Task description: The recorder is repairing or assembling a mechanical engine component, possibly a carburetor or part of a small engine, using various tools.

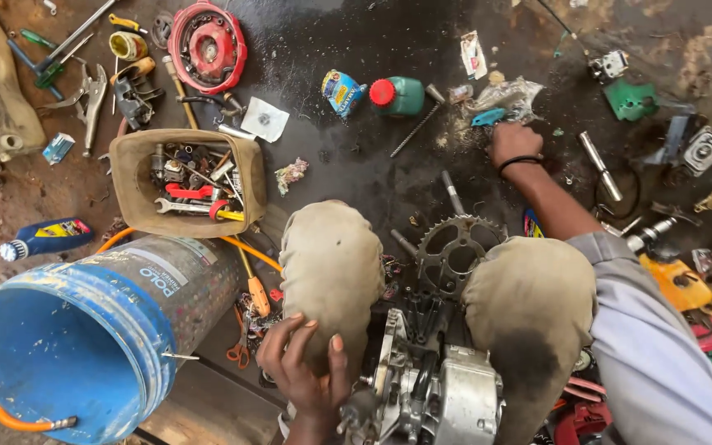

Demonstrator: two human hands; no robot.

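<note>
My left hand [305, 363] rests with fingers spread loosely over my left knee, holding nothing, just beside the metal engine block [430, 395] between my legs. My right hand [514, 142] reaches far forward to the floor, fingers curled down by a small blue piece [488, 117]; I cannot tell if they grip it. A toothed sprocket [455, 247] lies between my knees. Around me spreads a dark, oily floor [356, 165], littered with tools, a tan box of wrenches [187, 181] and a blue bucket [67, 346].
</note>
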